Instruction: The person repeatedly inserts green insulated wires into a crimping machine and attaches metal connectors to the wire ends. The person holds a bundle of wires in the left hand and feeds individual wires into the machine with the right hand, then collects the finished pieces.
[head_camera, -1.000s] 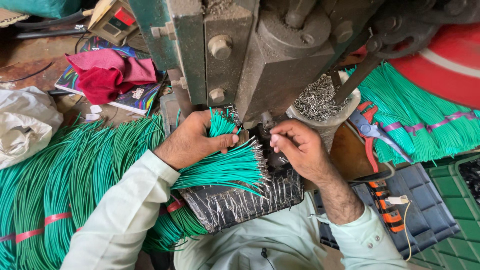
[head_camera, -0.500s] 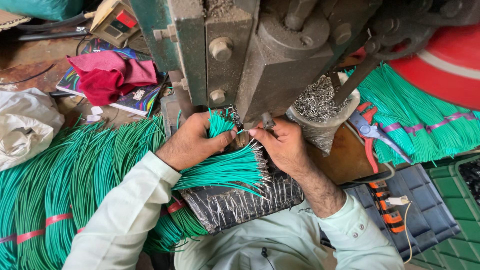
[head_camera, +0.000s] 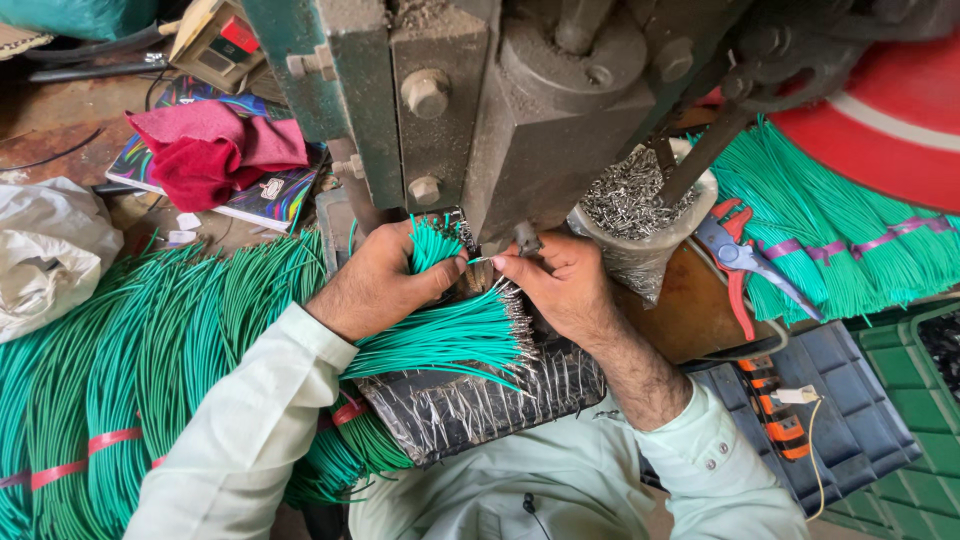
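Observation:
My left hand (head_camera: 385, 280) grips a bunch of short green wires (head_camera: 432, 243), their ends pointing up toward the press. My right hand (head_camera: 558, 282) pinches a single green wire (head_camera: 481, 260) between thumb and forefinger, right under the ram of the grey-green press machine (head_camera: 520, 110). Below both hands lies a fan of green wires with metal tips (head_camera: 450, 335), resting on a black pad wrapped in shiny plastic (head_camera: 470, 400).
Large bundles of green wire (head_camera: 120, 370) tied with pink tape fill the left; more bundles (head_camera: 840, 230) lie at the right. A bowl of small metal terminals (head_camera: 630, 200), red-handled cutters (head_camera: 735, 255), a red cloth (head_camera: 210, 150) and dark crates (head_camera: 850, 420) surround the press.
My right hand has moved left and up toward the press ram, now meeting my left hand's thumb at a single wire. The left hand stays put.

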